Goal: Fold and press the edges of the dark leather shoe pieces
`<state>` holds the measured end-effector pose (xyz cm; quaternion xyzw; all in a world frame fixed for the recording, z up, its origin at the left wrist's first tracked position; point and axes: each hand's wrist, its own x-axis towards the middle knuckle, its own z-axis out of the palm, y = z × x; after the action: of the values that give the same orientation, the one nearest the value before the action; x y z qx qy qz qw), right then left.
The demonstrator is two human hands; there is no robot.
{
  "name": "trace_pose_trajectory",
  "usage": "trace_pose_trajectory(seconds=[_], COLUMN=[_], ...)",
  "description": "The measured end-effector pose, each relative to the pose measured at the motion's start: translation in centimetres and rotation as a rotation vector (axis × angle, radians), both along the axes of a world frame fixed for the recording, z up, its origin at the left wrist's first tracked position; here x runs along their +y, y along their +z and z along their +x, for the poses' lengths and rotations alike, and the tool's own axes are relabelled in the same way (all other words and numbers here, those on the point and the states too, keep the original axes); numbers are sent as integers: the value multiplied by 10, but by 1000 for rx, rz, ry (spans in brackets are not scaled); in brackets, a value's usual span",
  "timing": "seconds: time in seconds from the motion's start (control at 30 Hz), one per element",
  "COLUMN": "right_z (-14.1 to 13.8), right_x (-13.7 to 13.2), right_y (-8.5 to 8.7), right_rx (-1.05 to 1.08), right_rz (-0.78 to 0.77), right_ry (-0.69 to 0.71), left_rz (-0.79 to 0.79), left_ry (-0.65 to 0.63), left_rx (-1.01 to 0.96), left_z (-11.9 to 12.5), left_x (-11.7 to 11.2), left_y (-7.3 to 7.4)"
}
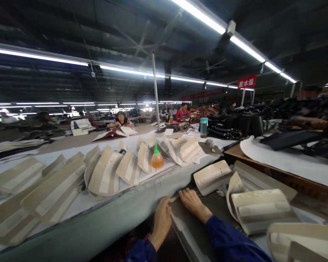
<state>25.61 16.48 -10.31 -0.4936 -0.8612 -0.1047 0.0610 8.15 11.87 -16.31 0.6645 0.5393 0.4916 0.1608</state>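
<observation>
Shop floor, under strip lights: a worker in blue sleeves leans at the edge of a long grey belt (104,225). The left hand (161,218) hooks over the belt's lip, fingers bunched together & curled; whether they pinch anything can't be told from here. The right hand (192,203) lies flat on a dark tray surface (191,233), fingers straight & side by side. Their tips touch a thin pale strip (175,198) that runs btwn the two hands, right where belt meets tray.

The strip looks paper-thin, so prob. v. light & floppy, and awkward to lift off a flat top. It would be easiest slid to the lip & nipped at one end.

Just beyond the right hand sits a cream curved panel w/ a white band (211,176). Similar beige panels (106,174) fan out along the belt. These look light & semi-stiff, holding their bend. They are likely best taken by a bare beige edge, as the white band may be tacky; can't confirm.

Also on the belt is a small plastic bottle of orange liquid w/ a green nozzle (157,158). A teal lidded cup (203,127) stands farther back. Two co-workers, one in dark clothes (121,119) & one in a red top (182,111), sit well apart down the line.
</observation>
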Motion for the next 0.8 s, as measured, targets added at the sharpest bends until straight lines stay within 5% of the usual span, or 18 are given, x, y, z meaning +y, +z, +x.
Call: trace_pose_trajectory(seconds=[0.43,0.8], right_z=[56,56], right_x=[-35,-64], right_y=[46,111], right_rx=[38,1009], right_rz=[-348,-374], right_ry=[91,207], left_rz=[-49,-226], left_ry=[-75,-216], left_rx=[-291,-598], left_z=[-11,-5], left_x=[-1,-17], left_y=[9,41])
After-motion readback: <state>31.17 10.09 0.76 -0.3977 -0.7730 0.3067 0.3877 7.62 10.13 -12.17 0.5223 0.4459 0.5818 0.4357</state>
